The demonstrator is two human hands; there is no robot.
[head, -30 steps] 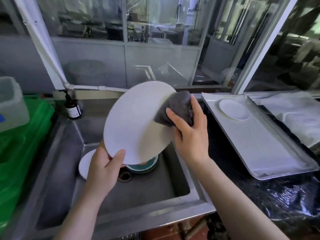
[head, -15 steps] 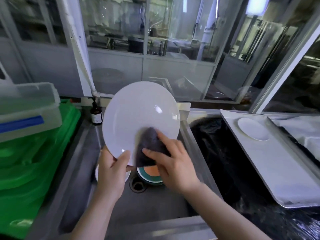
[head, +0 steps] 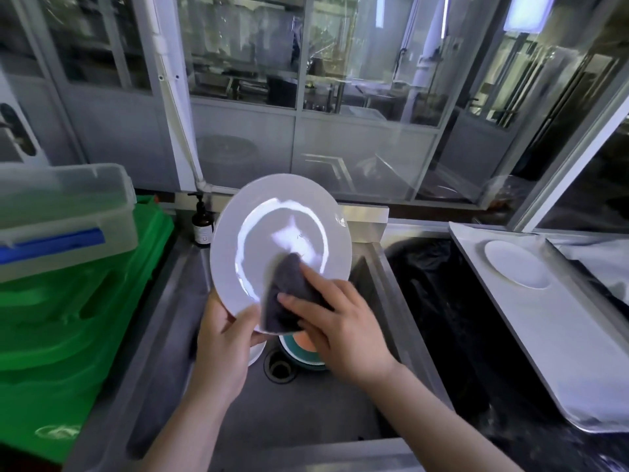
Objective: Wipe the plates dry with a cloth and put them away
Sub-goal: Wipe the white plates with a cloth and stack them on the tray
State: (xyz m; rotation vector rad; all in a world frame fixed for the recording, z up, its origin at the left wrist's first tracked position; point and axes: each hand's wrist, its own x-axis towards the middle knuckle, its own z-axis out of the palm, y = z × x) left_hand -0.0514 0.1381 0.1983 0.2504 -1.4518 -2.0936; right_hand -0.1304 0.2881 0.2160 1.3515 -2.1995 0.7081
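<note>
A large white plate [head: 272,229] is held tilted above the steel sink [head: 160,335]. My left hand [head: 226,338] grips its lower rim, thumb on the face. My right hand [head: 335,321] presses a dark grey cloth [head: 287,291] against the plate's lower right part. Below them in the sink lie a teal-rimmed plate with an orange centre [head: 303,347] and a white plate [head: 257,352], both mostly hidden. A small white plate [head: 515,264] lies on the metal tray [head: 578,352] at the right.
Green crates [head: 68,318] with a clear lidded box [head: 64,216] on top stand left of the sink. A brown pump bottle [head: 203,224] stands at the sink's back edge. Black plastic [head: 452,318] covers the counter between sink and tray. Glass partitions rise behind.
The cloth went from the plate's right rim to its lower face, where my right hand rubs it. The plate has turned to face me more, and my view lifted and shifted left.
</note>
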